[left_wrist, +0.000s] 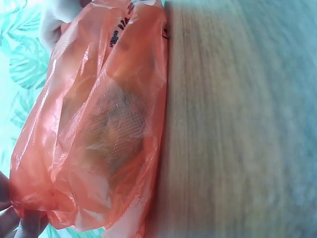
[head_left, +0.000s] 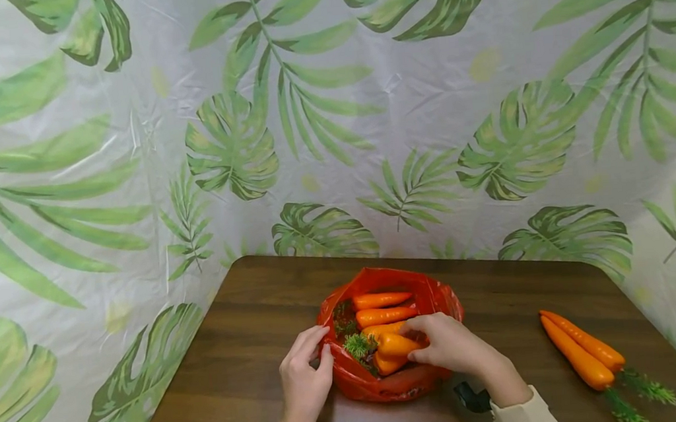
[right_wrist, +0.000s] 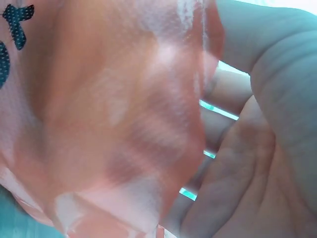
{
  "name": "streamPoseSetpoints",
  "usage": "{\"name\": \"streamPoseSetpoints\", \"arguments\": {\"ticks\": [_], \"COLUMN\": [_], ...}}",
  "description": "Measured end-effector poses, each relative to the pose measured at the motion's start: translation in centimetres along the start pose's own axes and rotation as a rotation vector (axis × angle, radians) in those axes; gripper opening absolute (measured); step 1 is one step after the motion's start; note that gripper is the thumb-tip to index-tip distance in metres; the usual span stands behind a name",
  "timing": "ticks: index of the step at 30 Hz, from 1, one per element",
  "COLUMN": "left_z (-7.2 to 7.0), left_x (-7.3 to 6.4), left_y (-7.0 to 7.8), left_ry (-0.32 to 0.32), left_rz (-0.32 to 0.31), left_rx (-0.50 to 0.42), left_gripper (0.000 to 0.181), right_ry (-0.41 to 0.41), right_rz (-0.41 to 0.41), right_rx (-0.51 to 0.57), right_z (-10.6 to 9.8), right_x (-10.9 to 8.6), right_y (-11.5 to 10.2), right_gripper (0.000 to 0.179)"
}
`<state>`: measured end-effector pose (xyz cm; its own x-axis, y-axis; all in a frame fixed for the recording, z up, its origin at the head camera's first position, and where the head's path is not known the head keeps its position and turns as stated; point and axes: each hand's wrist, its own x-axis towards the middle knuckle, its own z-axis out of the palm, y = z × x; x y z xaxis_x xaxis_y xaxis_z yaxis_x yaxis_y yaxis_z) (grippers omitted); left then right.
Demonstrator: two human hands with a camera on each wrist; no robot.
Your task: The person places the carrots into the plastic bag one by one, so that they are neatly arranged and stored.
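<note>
A red plastic bag (head_left: 388, 389) sits with its mouth open on the table, several orange carrots (head_left: 385, 316) inside. Feathery green tops (head_left: 359, 346) show at the left of the bag's mouth. My left hand (head_left: 305, 379) pinches the bag's left rim between thumb and fingers; in the left wrist view, fingers (left_wrist: 30, 225) curl at the bag's edge. Over the right rim reaches my right hand (head_left: 446, 343), its thumb and fingers gripping a carrot (head_left: 397, 345) on top of the pile. In the right wrist view the bag's wall hides the fingertips and that carrot.
Two more carrots (head_left: 581, 351) with green tops lie side by side on the brown wooden table (head_left: 230, 358), right of the bag. Behind the table hangs a leaf-patterned sheet (head_left: 414, 112). A black wrist device (head_left: 472, 397) shows beneath the right wrist.
</note>
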<state>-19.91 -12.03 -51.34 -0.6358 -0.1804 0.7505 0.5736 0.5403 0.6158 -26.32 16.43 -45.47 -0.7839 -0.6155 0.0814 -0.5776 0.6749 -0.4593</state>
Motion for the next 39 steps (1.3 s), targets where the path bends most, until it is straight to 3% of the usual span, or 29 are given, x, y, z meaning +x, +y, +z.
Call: {"name": "streamPoseSetpoints", "arguments": {"ticks": [13, 20, 31, 39], "left_z": [0.0, 0.09, 0.01, 0.06], "left_x": [-0.17, -0.12, -0.13, -0.08], "left_y": [0.0, -0.02, 0.13, 0.19], "left_ry": [0.004, 0.028, -0.004, -0.011], "left_rz": [0.007, 0.05, -0.014, -0.015], "left_rx": [-0.008, 0.005, 0.004, 0.006], "left_gripper": [0.035, 0.037, 0.033, 0.032], "right_ry": [-0.065, -0.09, -0.134, -0.155], "right_rz": [-0.022, -0.042, -0.065, -0.075], "right_rx": [0.033, 0.013, 0.002, 0.015], "right_z": [-0.11, -0.32, -0.03, 0.56], "right_x": [-0.13, -0.22, -0.22, -0.23], "right_y": [-0.46, -0.77, -0.82, -0.67], "right_gripper": [0.028, 0.028, 0.023, 0.023]}}
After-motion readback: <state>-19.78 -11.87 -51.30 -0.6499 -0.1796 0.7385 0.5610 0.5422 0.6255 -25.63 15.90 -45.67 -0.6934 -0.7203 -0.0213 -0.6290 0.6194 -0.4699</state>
